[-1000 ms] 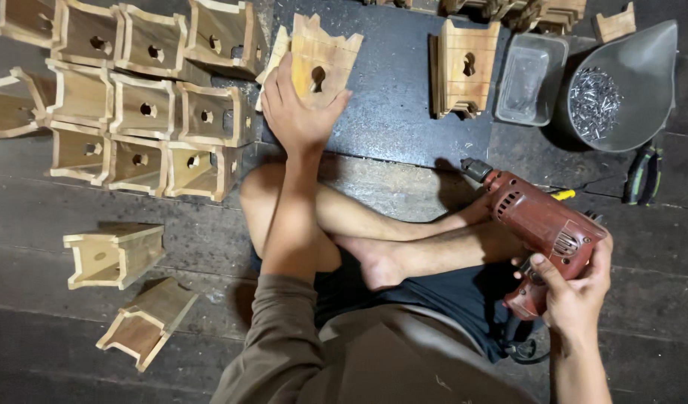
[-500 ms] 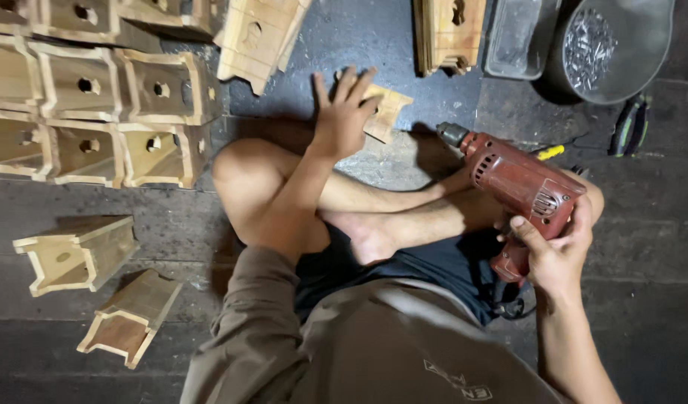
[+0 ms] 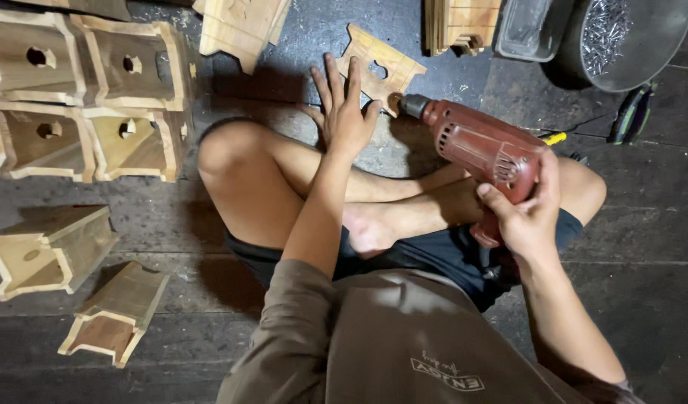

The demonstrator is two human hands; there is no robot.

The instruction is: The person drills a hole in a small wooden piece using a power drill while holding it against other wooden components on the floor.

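On a dark plank floor (image 3: 643,224), the left hand (image 3: 344,120) has its fingers spread flat beside a cut wooden panel (image 3: 379,67); the right hand (image 3: 527,213) grips a red electric drill (image 3: 478,150). Wooden boxes (image 3: 89,97) crowd the left.

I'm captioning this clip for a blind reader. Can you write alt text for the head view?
A person sits cross-legged on a dark plank floor, left hand flat beside a small wooden cutout piece, right hand gripping a red power drill aimed at that piece. Open wooden boxes with round holes are stacked at left; a metal bowl of nails sits top right.
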